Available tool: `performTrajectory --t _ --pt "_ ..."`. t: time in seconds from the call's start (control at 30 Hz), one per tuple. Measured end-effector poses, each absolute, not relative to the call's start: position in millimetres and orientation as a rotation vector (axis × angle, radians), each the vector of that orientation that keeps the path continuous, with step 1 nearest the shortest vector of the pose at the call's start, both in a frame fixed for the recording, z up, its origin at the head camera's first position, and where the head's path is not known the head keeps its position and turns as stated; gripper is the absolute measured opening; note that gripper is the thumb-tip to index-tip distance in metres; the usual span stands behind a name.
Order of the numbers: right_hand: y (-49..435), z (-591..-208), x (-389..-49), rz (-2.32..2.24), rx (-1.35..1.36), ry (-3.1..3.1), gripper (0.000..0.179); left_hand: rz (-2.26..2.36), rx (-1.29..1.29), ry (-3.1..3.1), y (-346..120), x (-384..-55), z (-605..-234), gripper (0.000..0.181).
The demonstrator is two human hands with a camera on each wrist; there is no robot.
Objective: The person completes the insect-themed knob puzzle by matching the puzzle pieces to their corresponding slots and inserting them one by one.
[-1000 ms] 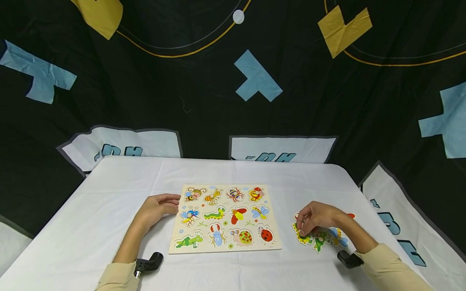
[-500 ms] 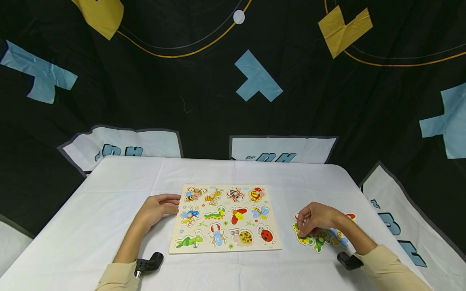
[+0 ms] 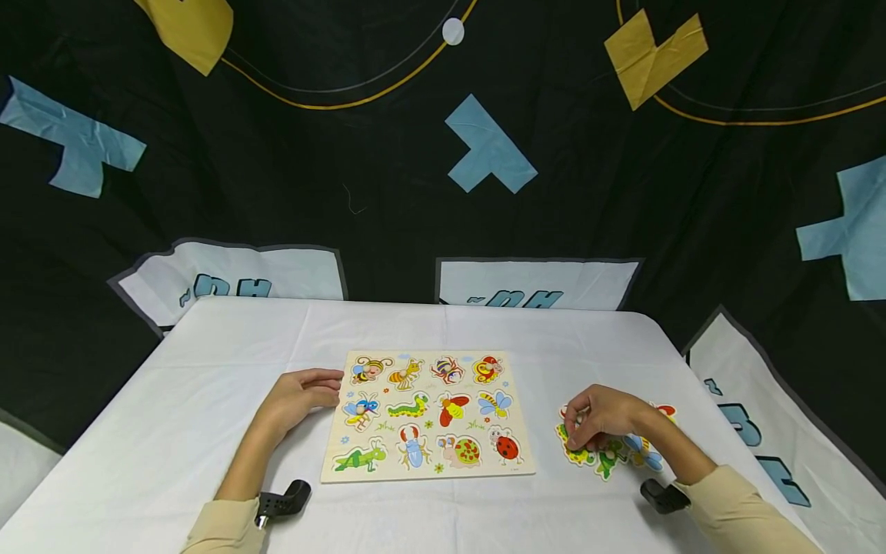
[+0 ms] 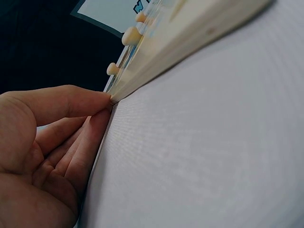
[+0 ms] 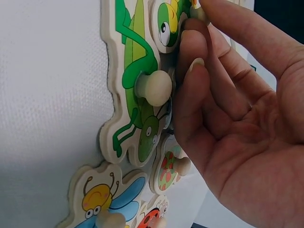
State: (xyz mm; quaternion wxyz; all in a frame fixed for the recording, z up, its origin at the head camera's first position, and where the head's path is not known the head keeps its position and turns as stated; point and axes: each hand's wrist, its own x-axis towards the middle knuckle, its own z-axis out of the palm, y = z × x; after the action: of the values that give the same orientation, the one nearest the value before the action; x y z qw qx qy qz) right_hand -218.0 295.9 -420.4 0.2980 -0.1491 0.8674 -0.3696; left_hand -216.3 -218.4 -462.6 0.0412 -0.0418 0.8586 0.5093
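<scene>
A wooden peg puzzle board [image 3: 425, 464] with insect pictures lies on the white table. In the left wrist view, round wooden knobs [image 4: 131, 36] stick up from its face. My left hand [image 3: 296, 398] rests at the board's left edge, its fingertips touching the rim. On the right, my right hand [image 3: 604, 415] is over a cluster of loose puzzle pieces. Its thumb and finger pinch the knob of a caterpillar puzzle piece [image 5: 166, 29], whose far part is hidden by the fingers. Beside it lies a grasshopper piece [image 5: 142, 57], with its own knob.
A dragonfly piece [image 5: 102, 199], a snail piece [image 5: 165, 173] and a ladybug piece [image 5: 151, 219] lie among the loose pieces. White tablecloth [image 3: 415, 519] covers the table, and a black curtain [image 3: 311, 177] hangs behind it.
</scene>
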Motion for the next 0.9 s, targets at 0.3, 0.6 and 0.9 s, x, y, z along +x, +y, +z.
performTrajectory --t 0.3,0.6,0.9 --pt "295 -420 -219 -0.982 -0.391 2.315 0.019 1.559 -0.121 2.621 -219 -217 -463 0.05" --pt "291 -418 -221 -0.97 -0.377 2.324 0.019 1.574 -0.124 2.613 -219 -217 -463 0.05" --pt "284 -413 -226 -0.939 -0.366 2.343 0.019 1.577 -0.111 2.616 -219 -216 -462 0.05"
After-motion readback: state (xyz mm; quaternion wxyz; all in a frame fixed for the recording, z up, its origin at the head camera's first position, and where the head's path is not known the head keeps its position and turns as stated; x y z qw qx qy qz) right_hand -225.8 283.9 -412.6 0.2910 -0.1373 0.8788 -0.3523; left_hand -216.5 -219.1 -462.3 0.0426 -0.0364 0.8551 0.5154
